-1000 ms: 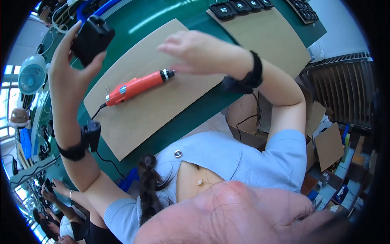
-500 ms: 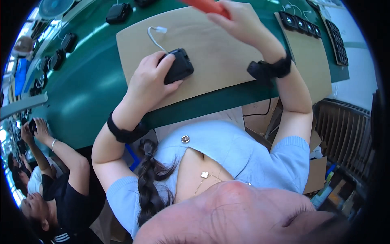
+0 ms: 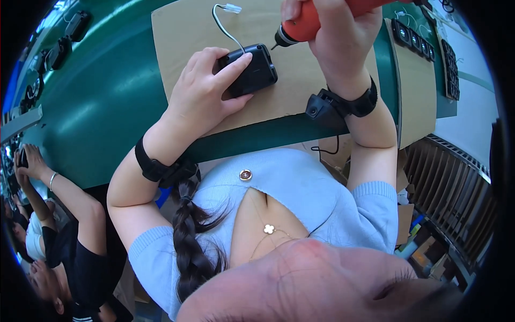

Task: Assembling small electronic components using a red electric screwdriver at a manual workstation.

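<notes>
Over a tan cardboard sheet [image 3: 300, 86], the left hand [image 3: 201, 86] grips a black box [image 3: 257, 75] from its left side, and the right hand [image 3: 345, 40] is wrapped around a red power screwdriver [image 3: 305, 24], its tip just beside the box's far right corner. A pale cord with a white plug [image 3: 232, 8] runs from the box toward the far side. Beyond the cardboard spreads a green table [image 3: 118, 118], with square black parts [image 3: 416, 42] lined up far right.

- We see bright, cool light on the cardboard [image 3: 188, 32].
- We note pale glare on the table [image 3: 118, 123], at upper left.
- We find the rack [image 3: 437, 177] dim and curved by the fisheye.
- We observe black vignetting at the corners.
</notes>
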Available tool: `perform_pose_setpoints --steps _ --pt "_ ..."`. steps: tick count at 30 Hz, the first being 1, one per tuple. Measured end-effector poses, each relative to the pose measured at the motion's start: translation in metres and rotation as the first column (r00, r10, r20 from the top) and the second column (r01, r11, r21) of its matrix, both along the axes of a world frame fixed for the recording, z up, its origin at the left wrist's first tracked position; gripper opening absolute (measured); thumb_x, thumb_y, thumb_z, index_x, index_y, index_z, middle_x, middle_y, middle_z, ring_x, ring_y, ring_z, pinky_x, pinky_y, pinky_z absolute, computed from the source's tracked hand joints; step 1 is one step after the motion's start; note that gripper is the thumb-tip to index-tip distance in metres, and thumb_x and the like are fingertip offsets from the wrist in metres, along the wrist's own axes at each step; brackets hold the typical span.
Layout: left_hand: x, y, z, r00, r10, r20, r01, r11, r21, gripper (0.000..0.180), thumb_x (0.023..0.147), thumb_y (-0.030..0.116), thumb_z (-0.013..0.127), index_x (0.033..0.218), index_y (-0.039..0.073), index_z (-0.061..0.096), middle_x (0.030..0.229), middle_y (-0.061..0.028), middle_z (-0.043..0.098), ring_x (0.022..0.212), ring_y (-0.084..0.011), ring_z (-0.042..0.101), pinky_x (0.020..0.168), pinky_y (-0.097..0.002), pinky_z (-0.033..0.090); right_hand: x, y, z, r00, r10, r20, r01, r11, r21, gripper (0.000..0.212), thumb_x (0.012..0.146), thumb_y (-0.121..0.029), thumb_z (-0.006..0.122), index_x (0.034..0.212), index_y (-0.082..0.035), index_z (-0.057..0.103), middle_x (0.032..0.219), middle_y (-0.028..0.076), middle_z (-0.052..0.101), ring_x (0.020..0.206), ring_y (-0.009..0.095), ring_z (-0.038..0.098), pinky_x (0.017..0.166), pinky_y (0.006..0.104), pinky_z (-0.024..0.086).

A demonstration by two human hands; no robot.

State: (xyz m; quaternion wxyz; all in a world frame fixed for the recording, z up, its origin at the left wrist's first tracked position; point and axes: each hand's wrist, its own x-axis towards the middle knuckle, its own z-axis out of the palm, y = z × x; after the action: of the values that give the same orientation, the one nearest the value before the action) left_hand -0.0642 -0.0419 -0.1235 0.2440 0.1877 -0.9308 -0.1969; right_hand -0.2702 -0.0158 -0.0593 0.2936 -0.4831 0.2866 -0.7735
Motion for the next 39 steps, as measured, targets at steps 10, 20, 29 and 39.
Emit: perform_pose_setpoints --steps 10,20,29,39 --pt "0.004 0.003 0.002 1.0 0.013 -0.004 -0.013 1.0 -0.011 0.062 0.069 0.022 0.086 0.128 0.017 0.065 0.116 -0.0129 0.056 0.103 -0.0308 0.057 0.089 -0.0394 0.053 0.02 0.012 -0.011 0.987 -0.118 -0.107 0.133 0.979 0.152 0.033 0.093 0.005 0.059 0.123 0.001 0.046 0.082 0.006 0.061 0.06 0.011 0.06 0.057 0.0243 0.051" --pt "-0.001 0.008 -0.003 1.0 0.023 -0.017 -0.024 0.999 -0.042 0.063 0.069 0.023 0.086 0.128 0.017 0.065 0.115 -0.0137 0.056 0.103 -0.031 0.057 0.089 -0.0394 0.053 0.024 0.017 -0.012 0.926 -0.242 -0.291 0.27 0.961 0.058 0.04 0.081 0.009 0.069 0.116 -0.001 0.052 0.095 0.005 0.061 0.072 0.009 0.062 0.064 0.0228 0.051" --pt "-0.004 0.012 -0.004 1.0 0.008 -0.019 -0.008 1.0 -0.014 0.065 0.068 0.024 0.087 0.129 0.016 0.064 0.116 -0.0141 0.056 0.103 -0.0314 0.057 0.089 -0.0395 0.053 -0.006 -0.021 -0.049 0.984 0.142 -0.109 -0.177 0.861 -0.477 0.031 0.091 0.001 0.061 0.118 -0.003 0.046 0.085 0.006 0.058 0.062 0.012 0.058 0.058 0.0264 0.051" --pt "-0.003 0.015 -0.003 0.997 0.029 -0.072 -0.028 1.0 0.013 0.066 0.067 0.024 0.087 0.128 0.017 0.064 0.116 -0.0138 0.055 0.105 -0.0315 0.057 0.089 -0.0398 0.052 0.054 0.019 0.005 1.0 0.012 0.007 -0.013 0.985 0.169 0.036 0.097 -0.007 0.06 0.125 -0.004 0.038 0.08 0.01 0.058 0.058 0.016 0.056 0.056 0.029 0.051"
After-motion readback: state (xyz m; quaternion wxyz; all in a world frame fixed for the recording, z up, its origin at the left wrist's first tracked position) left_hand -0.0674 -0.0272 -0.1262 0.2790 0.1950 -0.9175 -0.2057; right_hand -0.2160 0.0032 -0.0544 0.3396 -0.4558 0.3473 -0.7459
